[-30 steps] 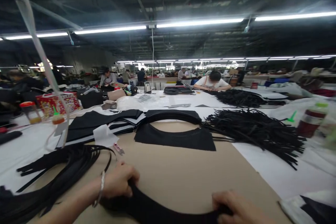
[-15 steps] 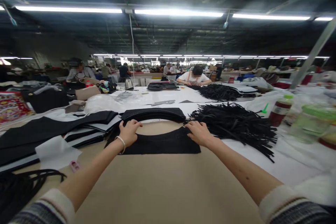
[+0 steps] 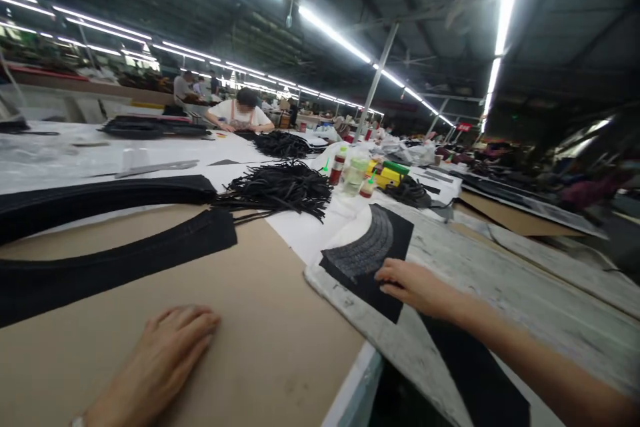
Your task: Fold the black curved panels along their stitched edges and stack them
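Observation:
My left hand lies palm down and flat on the tan board, holding nothing. To the right, my right hand is over a stack of black curved fabric pieces, its fingertips at the lower right of their layered arc. Those fingers are slightly bent and apart, with no grip visible. At the left, a black cut piece with a curved edge lies on the tan board. Just behind it rests a thick stack of curved black pieces.
A heap of black strips lies beyond the board. Bottles and a jar stand near it. A grey-white side table extends right, with a gap between the tables. A co-worker leans over the far table.
The view has swung right. Both hands have left the black curved piece; my left hand is now on the board, and my right hand has moved to the stack on the side table.

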`<state>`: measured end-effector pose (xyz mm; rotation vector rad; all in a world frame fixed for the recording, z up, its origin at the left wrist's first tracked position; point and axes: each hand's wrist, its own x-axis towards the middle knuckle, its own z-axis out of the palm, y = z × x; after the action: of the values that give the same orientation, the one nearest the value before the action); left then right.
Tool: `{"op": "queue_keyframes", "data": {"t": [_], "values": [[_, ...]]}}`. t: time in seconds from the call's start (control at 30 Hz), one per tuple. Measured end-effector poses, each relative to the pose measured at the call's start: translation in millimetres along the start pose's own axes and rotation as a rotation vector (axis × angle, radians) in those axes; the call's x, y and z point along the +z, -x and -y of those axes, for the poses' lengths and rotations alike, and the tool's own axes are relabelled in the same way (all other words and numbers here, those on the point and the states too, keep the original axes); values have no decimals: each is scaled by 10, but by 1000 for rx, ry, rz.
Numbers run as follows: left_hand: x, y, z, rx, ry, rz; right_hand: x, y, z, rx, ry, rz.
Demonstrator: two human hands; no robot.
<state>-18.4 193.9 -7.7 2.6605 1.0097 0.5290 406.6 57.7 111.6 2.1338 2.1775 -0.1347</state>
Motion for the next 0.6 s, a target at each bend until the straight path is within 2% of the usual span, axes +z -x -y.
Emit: {"op": "queue_keyframes", "data": {"t": [0.1, 0.2, 0.33, 0.4, 0.47, 0.6], "values": [[59, -328, -732, 111, 159, 136, 177, 468, -146, 102, -14, -58], [185, -606, -1386, 200, 252, 223, 309, 796, -243, 235, -26, -110], [399, -881, -2057, 309, 302, 289, 500, 1087, -423, 475, -48, -189], [500, -1010, -2279, 341, 303, 277, 596, 1117, -530, 543, -160, -266], [585, -1125, -2417, 342, 295, 248, 664, 1046, -652, 557, -304, -317], [679, -1226, -2472, 324, 270, 221, 711, 712, -937, 559, -482, -351]]}}
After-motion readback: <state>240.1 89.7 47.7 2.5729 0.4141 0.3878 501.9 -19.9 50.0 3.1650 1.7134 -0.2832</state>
